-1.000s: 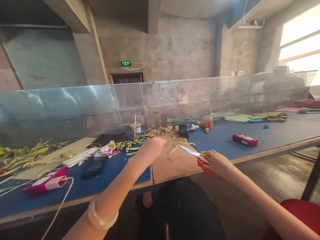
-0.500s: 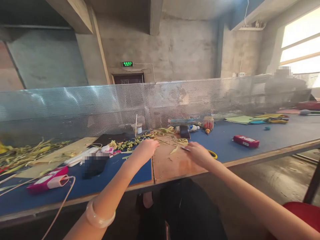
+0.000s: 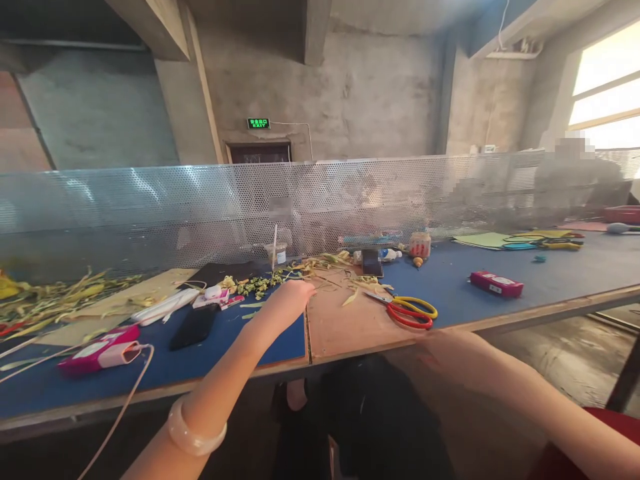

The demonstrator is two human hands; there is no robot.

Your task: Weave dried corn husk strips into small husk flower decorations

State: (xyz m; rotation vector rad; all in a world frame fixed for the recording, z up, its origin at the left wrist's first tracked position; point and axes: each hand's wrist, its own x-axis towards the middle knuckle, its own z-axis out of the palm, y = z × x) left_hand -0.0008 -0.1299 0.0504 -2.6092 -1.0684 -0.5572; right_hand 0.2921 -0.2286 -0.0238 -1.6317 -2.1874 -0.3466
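Note:
My left hand is closed at the left edge of the tan board; whatever its fingers pinch is too small to make out. Scissors with one red and one yellow handle lie on the board's right side, blades pointing left. Just off the table's front edge, my right hand is blurred by motion, away from the scissors. Pale dry strips are scattered over the back of the board, and small green folded pieces form a pile left of it.
A black phone and a magenta box lie at the left. Behind the board stand a small dark screen and a jar. Another magenta box is at the right. A perforated metal screen runs along the back.
My right hand has moved off the board towards me and down to the right, leaving the scissors in full view on the board. My left hand has stayed nearly in place.

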